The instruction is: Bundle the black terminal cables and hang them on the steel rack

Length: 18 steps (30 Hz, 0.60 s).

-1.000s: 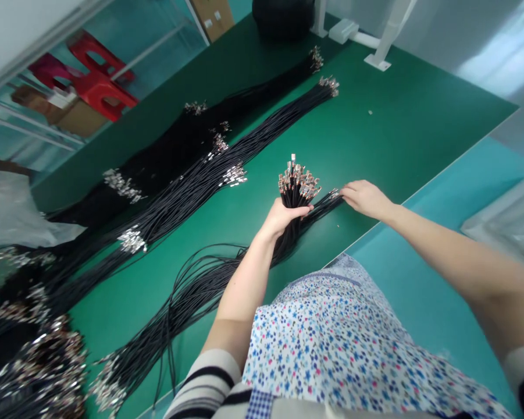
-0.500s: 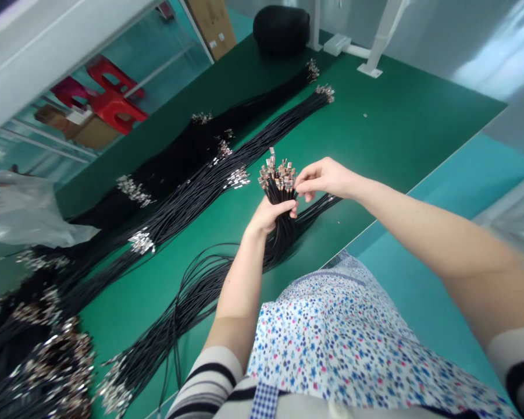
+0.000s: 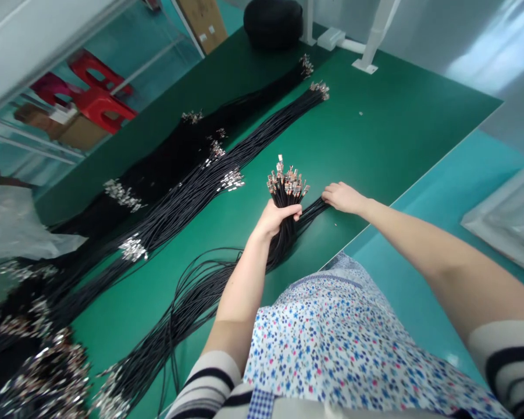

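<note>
My left hand (image 3: pixel 280 216) is wrapped round a bundle of black cables (image 3: pixel 284 198) just below their metal terminals, which fan out upward. From there the cables bend down and trail left across the table. To the right, my right hand (image 3: pixel 341 196) is closed over the end of a few thin black cables (image 3: pixel 310 214) lying on the table. Its fingertips pinch the cables, and their ends are hidden under the fingers. Loose cable lengths (image 3: pixel 200 285) run to a cluster of metal ends (image 3: pixel 111 398) at the lower left.
More cable bundles (image 3: pixel 262 139) lie lengthwise across the green table (image 3: pixel 401 128). A heap of terminals (image 3: pixel 47 378) fills the lower left corner, near a clear plastic bag (image 3: pixel 13 221). A black rounded object (image 3: pixel 273 23) and a white post (image 3: pixel 373 41) stand at the back.
My right hand has left the terminals of the held bundle and moved right and down onto the cable ends on the table. My left hand still grips the bundle.
</note>
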Each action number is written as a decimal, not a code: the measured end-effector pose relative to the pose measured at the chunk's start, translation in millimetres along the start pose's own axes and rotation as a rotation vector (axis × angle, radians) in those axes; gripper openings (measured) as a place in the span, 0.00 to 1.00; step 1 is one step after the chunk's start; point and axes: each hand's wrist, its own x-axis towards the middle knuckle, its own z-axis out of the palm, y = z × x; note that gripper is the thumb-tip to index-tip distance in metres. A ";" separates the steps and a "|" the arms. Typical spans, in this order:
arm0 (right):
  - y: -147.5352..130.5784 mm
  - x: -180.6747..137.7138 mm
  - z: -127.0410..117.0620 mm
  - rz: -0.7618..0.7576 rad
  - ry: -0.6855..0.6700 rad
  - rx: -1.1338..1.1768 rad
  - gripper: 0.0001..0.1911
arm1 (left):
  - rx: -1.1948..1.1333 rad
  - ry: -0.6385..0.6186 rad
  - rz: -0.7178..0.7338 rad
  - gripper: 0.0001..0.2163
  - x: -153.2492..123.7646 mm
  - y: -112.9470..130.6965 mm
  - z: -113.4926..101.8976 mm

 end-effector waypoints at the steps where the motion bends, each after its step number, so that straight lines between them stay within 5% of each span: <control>1: 1.9 3.4 -4.5 -0.034 0.001 -0.027 0.10 | -0.001 0.002 -0.001 0.11 1.0 -0.5 -0.7; 9: 20.3 10.8 -0.5 -0.212 -0.152 -0.105 0.07 | 0.004 0.037 -0.053 0.11 16.4 -9.2 -6.3; 14: 21.6 0.0 8.2 -0.264 -0.101 -0.173 0.09 | -0.012 0.055 -0.085 0.10 25.0 -11.9 -9.6; 18: 15.0 -1.2 -10.8 -0.261 -0.033 -0.206 0.10 | 0.010 0.067 -0.083 0.10 26.0 -11.8 -8.0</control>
